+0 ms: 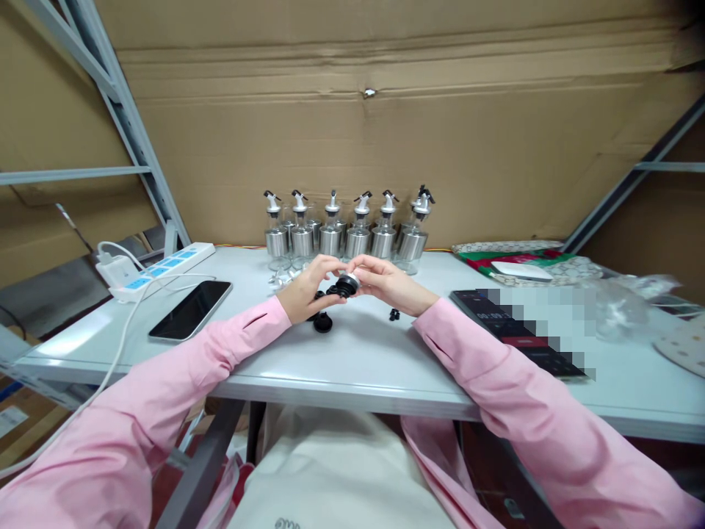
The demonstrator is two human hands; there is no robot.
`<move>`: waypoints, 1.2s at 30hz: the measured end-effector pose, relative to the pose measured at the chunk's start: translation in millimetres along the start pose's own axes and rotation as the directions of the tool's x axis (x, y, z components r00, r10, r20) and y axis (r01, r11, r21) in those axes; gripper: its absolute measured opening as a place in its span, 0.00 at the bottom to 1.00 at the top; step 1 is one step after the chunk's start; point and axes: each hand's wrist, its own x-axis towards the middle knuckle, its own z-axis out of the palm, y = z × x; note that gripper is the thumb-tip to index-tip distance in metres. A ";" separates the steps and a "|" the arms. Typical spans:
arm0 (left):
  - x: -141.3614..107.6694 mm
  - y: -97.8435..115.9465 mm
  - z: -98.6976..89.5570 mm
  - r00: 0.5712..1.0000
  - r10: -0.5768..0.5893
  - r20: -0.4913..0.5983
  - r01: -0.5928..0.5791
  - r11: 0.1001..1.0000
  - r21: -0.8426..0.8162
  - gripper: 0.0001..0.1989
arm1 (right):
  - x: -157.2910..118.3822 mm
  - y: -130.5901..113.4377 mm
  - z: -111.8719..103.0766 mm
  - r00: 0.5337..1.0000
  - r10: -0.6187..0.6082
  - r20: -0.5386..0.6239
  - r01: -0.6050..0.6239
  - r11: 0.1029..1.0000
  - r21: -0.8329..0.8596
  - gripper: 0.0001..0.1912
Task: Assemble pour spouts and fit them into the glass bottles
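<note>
Over the middle of the table, my left hand (309, 288) pinches a black ribbed bottle stopper (346, 285) from its left side. My right hand (392, 285) is closed on the pale top of the same stopper, fingertips close to those of the left. Just below my left hand lie more black stoppers (322, 322), partly covered by its fingers. A few small black pieces (394, 314) rest beneath my right hand. Silver pourer parts (280, 279) lie behind my left hand, partly hidden.
Several steel-sleeved glass bottles (330, 239) with pourers line the back against cardboard (352, 147). Left are a phone (190, 311) and a power strip (170, 270) with cables. Right are a timer screen (512, 323), a patterned cloth (474, 250) and a clear plastic bag (622, 305).
</note>
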 end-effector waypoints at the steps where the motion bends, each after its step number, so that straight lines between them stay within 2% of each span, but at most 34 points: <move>1: -0.4 -0.4 0.7 0.998 -0.023 0.058 0.024 0.999 -0.023 0.20 | 0.0 0.5 0.1 1.000 0.004 0.001 -0.004 1.000 -0.010 0.15; 3: -1.3 -0.8 1.7 0.987 -0.051 0.154 0.058 0.998 -0.038 0.20 | -0.1 1.8 -0.1 1.000 0.016 0.002 -0.016 1.000 -0.026 0.15; 5: -1.9 -0.7 2.1 0.979 -0.065 0.192 0.073 0.997 -0.032 0.19 | 0.0 3.1 -0.6 1.000 0.028 0.008 -0.027 0.999 -0.036 0.16; 24: -3.4 0.0 7.2 0.992 -0.010 0.127 0.002 0.998 0.065 0.14 | -0.9 2.4 0.8 0.998 0.023 0.056 -0.021 0.999 -0.033 0.18; 30: -1.2 4.5 5.1 0.991 -0.035 0.127 0.027 0.997 0.067 0.14 | -0.3 3.5 0.0 0.997 0.026 0.073 -0.022 0.998 -0.057 0.18; 31: -0.7 4.8 4.7 0.991 -0.051 0.122 0.044 0.997 0.057 0.14 | 0.3 3.4 0.6 0.998 0.022 0.058 -0.017 0.997 -0.080 0.17; 33: -0.3 4.0 4.6 0.990 -0.106 0.098 0.104 0.994 0.022 0.15 | 1.7 2.9 2.5 0.998 -0.040 -0.044 0.032 0.985 -0.168 0.15; 35: -0.7 1.4 5.9 0.980 -0.186 0.065 0.188 0.982 -0.031 0.16 | 3.1 2.6 4.8 0.975 -0.146 -0.166 0.097 0.958 -0.271 0.14; 36: -1.2 -0.2 7.0 0.972 -0.230 0.054 0.233 0.971 -0.059 0.17 | 3.6 2.7 5.8 0.966 -0.174 -0.189 0.111 0.946 -0.305 0.13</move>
